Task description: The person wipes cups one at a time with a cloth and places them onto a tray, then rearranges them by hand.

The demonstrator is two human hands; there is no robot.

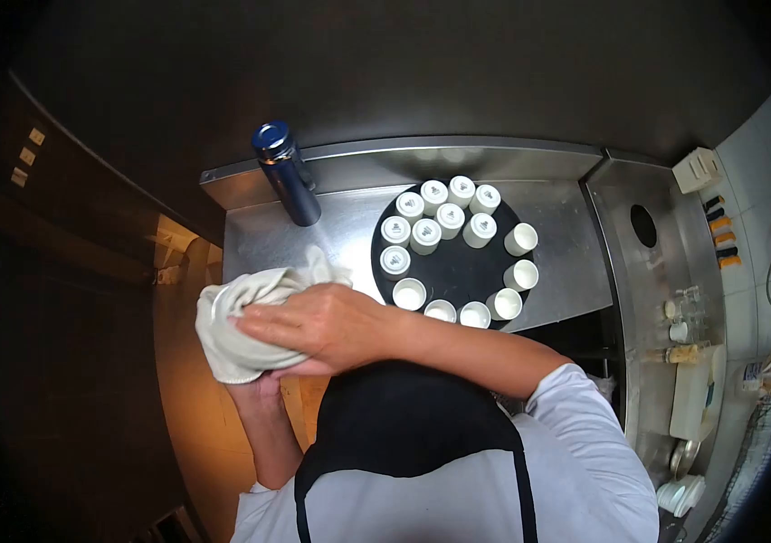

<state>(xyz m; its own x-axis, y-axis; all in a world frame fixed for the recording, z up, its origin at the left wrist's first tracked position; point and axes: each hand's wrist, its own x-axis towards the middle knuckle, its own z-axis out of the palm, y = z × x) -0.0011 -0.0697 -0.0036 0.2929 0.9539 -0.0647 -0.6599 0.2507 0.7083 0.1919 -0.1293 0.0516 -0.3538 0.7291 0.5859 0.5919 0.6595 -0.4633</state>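
A white cloth (254, 312) is bunched up at the left of the counter, between my two hands. My right hand (327, 326) reaches across my body and presses over the cloth, its fingers closed into the folds. From below, my left hand (263, 387) supports the cloth, which covers most of its fingers. Whether something is wrapped inside the cloth cannot be made out. Right of my hands, a round black tray (467, 262) carries several small white cups. Some cups (425, 235) stand upside down with marks on their bases; others (409, 293) along the near and right side stand mouth up.
A dark blue flask (290, 176) stands at the back left of the steel counter (566, 244). On the right is another steel counter (621, 213) with a round hole, glassware (689, 312) and stacked white dishes (680, 495). Orange-and-black handles (723, 237) line the wall.
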